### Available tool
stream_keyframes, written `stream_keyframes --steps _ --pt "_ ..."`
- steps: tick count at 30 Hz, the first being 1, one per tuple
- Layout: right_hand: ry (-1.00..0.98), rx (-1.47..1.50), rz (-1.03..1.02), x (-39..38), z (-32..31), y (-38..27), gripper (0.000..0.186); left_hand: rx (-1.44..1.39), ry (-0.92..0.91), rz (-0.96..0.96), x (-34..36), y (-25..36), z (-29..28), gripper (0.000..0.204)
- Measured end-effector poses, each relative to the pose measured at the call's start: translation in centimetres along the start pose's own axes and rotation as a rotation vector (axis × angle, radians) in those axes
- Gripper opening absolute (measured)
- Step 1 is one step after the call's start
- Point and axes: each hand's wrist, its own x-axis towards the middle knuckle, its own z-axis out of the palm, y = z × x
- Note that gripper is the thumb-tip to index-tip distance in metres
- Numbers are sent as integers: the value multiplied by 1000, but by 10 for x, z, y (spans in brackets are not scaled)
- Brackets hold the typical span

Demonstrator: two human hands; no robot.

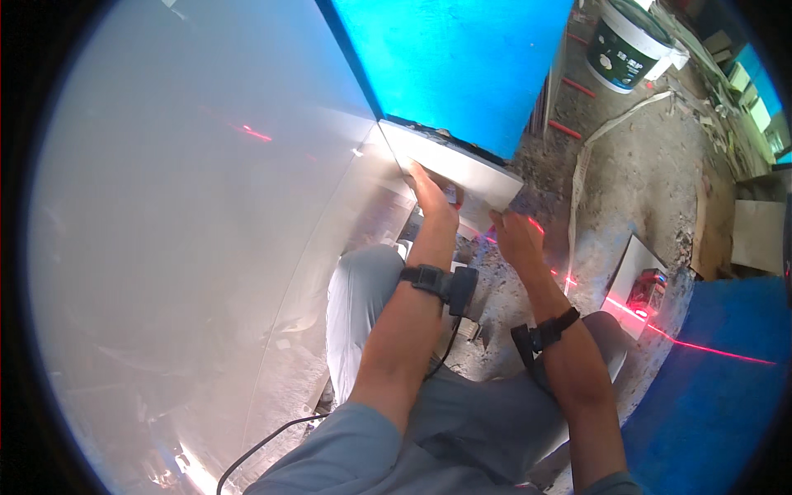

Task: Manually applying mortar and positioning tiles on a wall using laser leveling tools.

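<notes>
A narrow white tile strip lies along the lower edge of a bright blue panel, tilted down to the right. My left hand grips its left part, close to the corner with the large glossy pale wall; part of its fingers is hidden beneath the strip. At the strip's right end my right hand has its fingers curled around the lower corner. A red laser line crosses the back of that hand. Dark straps with small boxes sit on both my forearms.
To the right, a laser level stands on a white board and throws red lines. A white and dark green bucket is at the far right. A pale strap trails over the rough floor. Blue sheet covers the lower right.
</notes>
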Motion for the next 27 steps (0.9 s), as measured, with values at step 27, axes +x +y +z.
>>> stream_keyframes --steps 27 --pt "-28 62 15 0 -2 -4 43 152 -247 -149 -18 47 -2 65"
